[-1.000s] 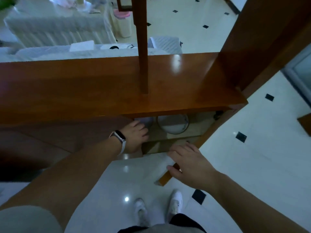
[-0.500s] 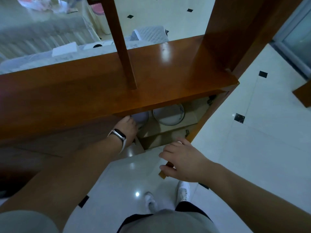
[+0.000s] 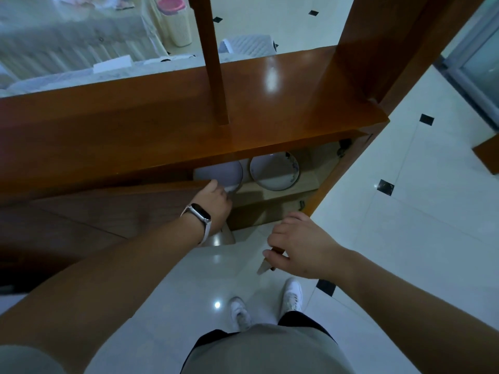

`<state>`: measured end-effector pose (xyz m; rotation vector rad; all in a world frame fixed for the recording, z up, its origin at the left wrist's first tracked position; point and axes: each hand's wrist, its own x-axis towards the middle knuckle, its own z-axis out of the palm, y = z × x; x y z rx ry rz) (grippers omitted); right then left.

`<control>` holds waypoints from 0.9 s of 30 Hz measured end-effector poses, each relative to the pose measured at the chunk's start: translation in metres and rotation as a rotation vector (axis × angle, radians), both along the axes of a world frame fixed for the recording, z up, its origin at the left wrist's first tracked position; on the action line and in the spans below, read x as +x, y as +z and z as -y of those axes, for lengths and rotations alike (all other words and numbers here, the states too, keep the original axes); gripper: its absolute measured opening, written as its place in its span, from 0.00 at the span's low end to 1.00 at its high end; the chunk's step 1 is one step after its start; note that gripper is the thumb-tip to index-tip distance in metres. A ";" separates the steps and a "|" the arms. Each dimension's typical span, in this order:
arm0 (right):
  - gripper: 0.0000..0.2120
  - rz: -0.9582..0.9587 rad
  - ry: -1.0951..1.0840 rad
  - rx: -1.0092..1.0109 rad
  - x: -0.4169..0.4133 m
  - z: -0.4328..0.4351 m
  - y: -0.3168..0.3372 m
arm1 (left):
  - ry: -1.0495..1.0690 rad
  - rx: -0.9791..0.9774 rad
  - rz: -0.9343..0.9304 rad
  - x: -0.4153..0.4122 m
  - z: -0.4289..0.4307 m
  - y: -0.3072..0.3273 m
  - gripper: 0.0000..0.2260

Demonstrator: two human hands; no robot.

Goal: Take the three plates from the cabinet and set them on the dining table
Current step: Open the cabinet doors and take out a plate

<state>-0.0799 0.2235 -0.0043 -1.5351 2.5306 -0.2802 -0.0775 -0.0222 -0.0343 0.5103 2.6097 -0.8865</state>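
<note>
Left hand (image 3: 216,202) now grips plate (image 3: 224,172) rim; right hand (image 3: 299,245) pinches door (image 3: 266,265) edge

glossy white tiled floor (image 3: 405,252), covered sofa (image 3: 67,36)

Two plates show on a shelf inside the open wooden cabinet (image 3: 270,136). A plain white plate (image 3: 221,172) lies at 9 o'clock of a white plate with a dark patterned rim (image 3: 274,172), just beside it, both partly hidden under the cabinet top.
</note>
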 end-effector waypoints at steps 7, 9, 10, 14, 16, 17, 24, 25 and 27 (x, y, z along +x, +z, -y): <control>0.20 -0.030 -0.011 0.012 0.015 -0.020 0.002 | 0.014 0.237 -0.025 0.054 -0.011 0.012 0.10; 0.21 -0.016 -0.025 0.074 0.017 -0.025 0.007 | 0.014 0.280 -0.064 0.069 -0.015 0.012 0.09; 0.22 -0.006 -0.035 0.102 0.018 -0.027 0.009 | 0.020 0.304 -0.097 0.076 -0.017 0.010 0.08; 0.18 -0.040 -0.005 0.132 0.024 -0.043 0.006 | 0.017 0.485 -0.270 0.105 -0.020 0.005 0.05; 0.19 -0.052 0.007 0.131 0.028 -0.054 0.004 | 0.052 0.543 -0.319 0.118 -0.024 0.007 0.05; 0.19 -0.059 0.013 0.125 0.029 -0.059 0.003 | 0.083 0.555 -0.331 0.125 -0.027 0.008 0.05; 0.17 -0.061 0.069 0.064 0.038 -0.108 0.005 | 0.302 0.464 -0.257 0.181 -0.045 0.007 0.08; 0.18 -0.059 0.081 0.094 0.039 -0.117 0.005 | 0.332 0.433 -0.244 0.189 -0.047 0.007 0.10; 0.20 -0.072 0.102 0.171 0.039 -0.132 0.005 | 0.376 0.396 -0.235 0.204 -0.050 0.008 0.12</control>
